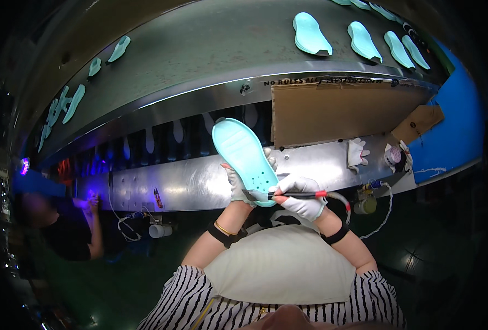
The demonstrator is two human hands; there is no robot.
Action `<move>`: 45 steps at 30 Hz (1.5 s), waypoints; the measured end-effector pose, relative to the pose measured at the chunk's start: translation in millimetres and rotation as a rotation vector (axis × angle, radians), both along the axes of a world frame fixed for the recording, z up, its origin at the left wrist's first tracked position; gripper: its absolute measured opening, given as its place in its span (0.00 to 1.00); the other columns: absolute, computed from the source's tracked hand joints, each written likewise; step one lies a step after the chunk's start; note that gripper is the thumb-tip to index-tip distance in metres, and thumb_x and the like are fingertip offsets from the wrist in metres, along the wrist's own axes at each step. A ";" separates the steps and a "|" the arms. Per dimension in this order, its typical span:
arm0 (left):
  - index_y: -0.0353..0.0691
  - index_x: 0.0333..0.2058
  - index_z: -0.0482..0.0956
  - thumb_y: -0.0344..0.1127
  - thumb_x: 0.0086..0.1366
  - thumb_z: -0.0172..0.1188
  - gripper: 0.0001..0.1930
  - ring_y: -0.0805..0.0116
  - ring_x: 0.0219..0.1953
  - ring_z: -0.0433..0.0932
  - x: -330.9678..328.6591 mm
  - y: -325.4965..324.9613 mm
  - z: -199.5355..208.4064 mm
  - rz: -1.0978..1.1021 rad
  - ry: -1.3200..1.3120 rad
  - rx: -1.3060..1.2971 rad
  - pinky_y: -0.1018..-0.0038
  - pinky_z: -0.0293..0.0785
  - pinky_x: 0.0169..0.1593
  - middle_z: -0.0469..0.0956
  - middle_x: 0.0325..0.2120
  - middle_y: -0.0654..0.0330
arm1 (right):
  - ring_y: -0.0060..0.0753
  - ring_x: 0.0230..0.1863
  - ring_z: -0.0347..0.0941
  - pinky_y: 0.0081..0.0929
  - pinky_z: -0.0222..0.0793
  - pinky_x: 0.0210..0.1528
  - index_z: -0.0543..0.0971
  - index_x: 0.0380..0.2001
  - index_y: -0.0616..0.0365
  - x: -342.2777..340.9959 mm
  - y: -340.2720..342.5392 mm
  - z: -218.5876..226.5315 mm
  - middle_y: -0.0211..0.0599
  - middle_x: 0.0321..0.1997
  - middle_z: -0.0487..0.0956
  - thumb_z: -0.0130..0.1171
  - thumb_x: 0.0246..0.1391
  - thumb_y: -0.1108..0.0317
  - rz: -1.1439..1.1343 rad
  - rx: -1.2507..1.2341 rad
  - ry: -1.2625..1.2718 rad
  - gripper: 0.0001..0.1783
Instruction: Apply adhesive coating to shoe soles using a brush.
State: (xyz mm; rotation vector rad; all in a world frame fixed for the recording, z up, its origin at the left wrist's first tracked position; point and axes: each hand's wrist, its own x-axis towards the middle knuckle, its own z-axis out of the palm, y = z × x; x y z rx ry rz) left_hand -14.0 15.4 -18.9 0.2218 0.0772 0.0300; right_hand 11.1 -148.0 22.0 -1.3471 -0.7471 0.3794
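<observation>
My left hand, in a white work glove with bare fingertips, grips a light turquoise shoe sole from below and along its side. The sole is tilted, its wide end away from me and its holed end near my right hand. In a similar glove, my right hand is closed round a slim black-handled brush with a red band and a hose at its back. The brush's tip lies at the near end of the sole; whether it touches the surface is hard to tell.
A dark conveyor belt carries several turquoise soles beyond the metal bench. Cardboard stands at the bench's back. A spare glove lies at right, a red-handled tool at left. Another person works further left.
</observation>
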 end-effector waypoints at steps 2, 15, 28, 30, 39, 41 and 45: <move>0.34 0.50 0.67 0.78 0.36 0.53 0.53 0.58 0.41 0.73 -0.6 -2.3 12.0 0.028 0.008 -0.019 0.62 0.71 0.50 0.73 0.43 0.54 | 0.20 0.32 0.74 0.19 0.70 0.37 0.78 0.26 0.60 -4.1 0.3 -0.4 0.33 0.30 0.79 0.64 0.44 0.78 -0.074 0.078 0.306 0.05; 0.38 0.57 0.60 0.77 0.38 0.52 0.55 0.55 0.47 0.74 8.0 30.7 17.9 -0.295 -0.101 0.185 0.61 0.74 0.49 0.69 0.50 0.48 | 0.23 0.34 0.74 0.22 0.70 0.41 0.78 0.32 0.60 12.8 -5.2 -1.4 0.33 0.34 0.79 0.65 0.44 0.75 0.061 -0.019 0.264 0.10; 0.39 0.54 0.66 0.71 0.47 0.52 0.45 0.64 0.44 0.76 23.9 43.2 26.6 -0.623 0.108 0.669 0.67 0.75 0.47 0.74 0.44 0.52 | 0.26 0.39 0.74 0.24 0.70 0.45 0.77 0.26 0.58 29.2 -10.1 13.3 0.32 0.35 0.78 0.66 0.41 0.78 0.259 -0.166 0.076 0.08; 0.42 0.54 0.66 0.70 0.50 0.52 0.42 0.66 0.43 0.76 28.4 46.2 31.7 -0.651 0.173 0.756 0.68 0.75 0.46 0.75 0.42 0.55 | 0.26 0.38 0.74 0.24 0.70 0.44 0.77 0.26 0.58 27.6 -6.9 7.2 0.32 0.34 0.78 0.66 0.40 0.78 0.268 -0.199 -0.041 0.08; 0.43 0.53 0.67 0.67 0.54 0.52 0.38 0.68 0.40 0.77 31.3 42.7 25.4 -0.626 0.144 0.721 0.72 0.77 0.41 0.75 0.40 0.58 | 0.27 0.36 0.74 0.23 0.69 0.43 0.75 0.25 0.58 29.2 -13.4 14.9 0.32 0.33 0.77 0.63 0.40 0.81 0.209 -0.254 0.035 0.08; 0.43 0.53 0.67 0.67 0.55 0.52 0.37 0.69 0.40 0.77 31.5 49.3 20.3 -0.644 0.171 0.760 0.72 0.76 0.42 0.75 0.40 0.59 | 0.27 0.35 0.74 0.24 0.69 0.43 0.75 0.25 0.58 32.7 -14.3 13.6 0.32 0.33 0.77 0.62 0.41 0.81 0.231 -0.192 -0.159 0.08; 0.44 0.55 0.64 0.68 0.55 0.49 0.38 0.73 0.41 0.75 19.1 56.0 34.5 -0.313 0.095 0.955 0.74 0.75 0.43 0.74 0.40 0.61 | 0.27 0.37 0.73 0.25 0.68 0.43 0.76 0.27 0.59 39.4 -24.4 19.8 0.33 0.33 0.77 0.63 0.43 0.80 0.224 -0.118 -0.151 0.07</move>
